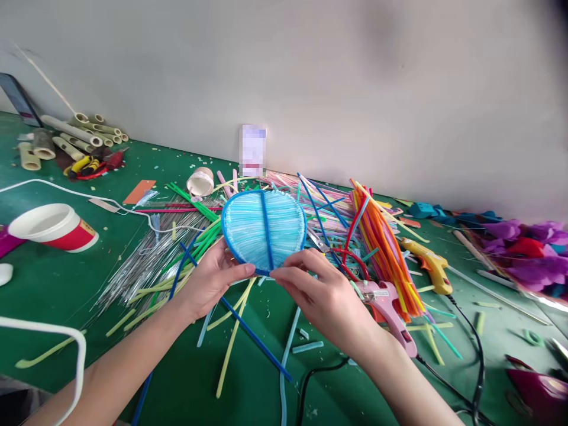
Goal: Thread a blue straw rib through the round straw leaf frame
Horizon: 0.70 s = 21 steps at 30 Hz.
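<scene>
A round blue fan-like piece (261,228), made of pale blue strips inside a dark blue rim with a dark blue spine down its middle, is held upright above the green table (53,284). My left hand (213,278) grips its lower left rim from below. My right hand (319,293) pinches its bottom edge at the foot of the spine with thumb and forefinger. Loose coloured straws (231,331) lie on the table under both hands.
A pink glue gun (386,305) lies just right of my right hand, a yellow glue gun (428,263) beyond it, black cords trailing. Orange strips (381,242), silver wires (146,260), a red-and-white paper cup (53,228), tubes (71,136) and purple petals (532,254) crowd the table against the wall.
</scene>
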{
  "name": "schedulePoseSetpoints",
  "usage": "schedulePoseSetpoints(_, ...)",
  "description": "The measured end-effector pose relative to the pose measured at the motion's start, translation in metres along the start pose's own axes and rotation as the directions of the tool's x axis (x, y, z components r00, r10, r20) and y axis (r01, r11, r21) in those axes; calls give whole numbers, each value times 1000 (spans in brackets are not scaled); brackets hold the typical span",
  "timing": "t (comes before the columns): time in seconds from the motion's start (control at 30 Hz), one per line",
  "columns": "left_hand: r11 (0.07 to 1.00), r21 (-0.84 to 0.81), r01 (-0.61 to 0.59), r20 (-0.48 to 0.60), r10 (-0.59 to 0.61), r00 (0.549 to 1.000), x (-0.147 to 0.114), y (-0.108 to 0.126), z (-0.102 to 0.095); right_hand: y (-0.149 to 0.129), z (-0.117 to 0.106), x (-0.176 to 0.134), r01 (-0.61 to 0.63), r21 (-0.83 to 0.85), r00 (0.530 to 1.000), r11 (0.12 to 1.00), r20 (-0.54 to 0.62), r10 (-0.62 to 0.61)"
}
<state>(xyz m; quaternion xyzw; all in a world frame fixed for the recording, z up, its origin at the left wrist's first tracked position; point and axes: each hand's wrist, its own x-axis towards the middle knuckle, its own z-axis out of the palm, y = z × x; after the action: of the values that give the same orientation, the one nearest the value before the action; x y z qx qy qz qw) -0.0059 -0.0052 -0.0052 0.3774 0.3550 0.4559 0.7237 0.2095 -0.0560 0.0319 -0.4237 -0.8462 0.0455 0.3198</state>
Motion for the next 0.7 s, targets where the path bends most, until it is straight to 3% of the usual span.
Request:
schedulePoseSetpoints(0.2, 1000, 0, -20, 41, 20, 999, -1, 28, 8, -3, -23, 3, -48, 165, 993, 985, -97, 65)
schedulePoseSetpoints(0.4, 987, 90, -137, 214, 115, 970, 0, 76, 41, -20, -59, 20, 34, -20, 951, 999, -306, -39)
schedulePoseSetpoints(0.57, 948, 167, -271, 290, 216, 933, 8, 109, 73, -29, -74, 30, -26, -104, 885, 994, -466, -26)
schedulePoseSetpoints(0.7, 927, 168, -334, 297, 275, 914, 15, 120, 87, -27, -82, 30, -68, 61, 875, 996, -477, 88)
